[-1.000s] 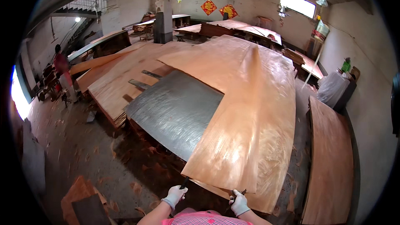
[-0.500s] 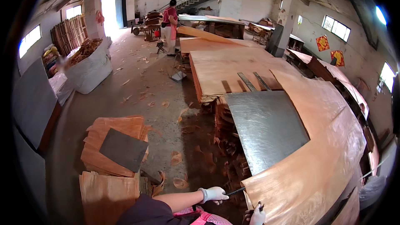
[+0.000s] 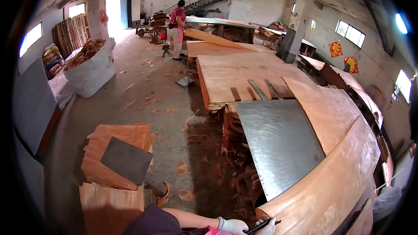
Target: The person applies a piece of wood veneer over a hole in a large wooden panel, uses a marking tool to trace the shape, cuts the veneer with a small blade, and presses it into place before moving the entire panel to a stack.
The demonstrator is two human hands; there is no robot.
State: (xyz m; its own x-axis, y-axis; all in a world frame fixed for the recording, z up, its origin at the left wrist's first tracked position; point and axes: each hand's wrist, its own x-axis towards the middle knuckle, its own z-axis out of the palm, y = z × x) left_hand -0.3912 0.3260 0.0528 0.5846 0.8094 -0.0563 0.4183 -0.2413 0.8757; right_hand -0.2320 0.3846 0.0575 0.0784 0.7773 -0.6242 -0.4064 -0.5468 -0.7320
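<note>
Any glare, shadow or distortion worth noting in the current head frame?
Head view: doorway blown out to white, grey metal sheet glaring brightest toward its near end; head view: dark shadow on the floor beside the worktable; head view: fisheye bending and black corners, with the lower edge cropping the left hand and right hand, so each grip is hard to read.

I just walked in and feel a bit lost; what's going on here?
A person's gloved left hand and right hand are close together, with a slim dark tool between them; which one grips it is hard to tell. Beside them, the near edge of a large wood veneer sheet curls up. A shiny grey sheet lies to its left. Farther back, a co-worker stands by more wood sheets.
</note>
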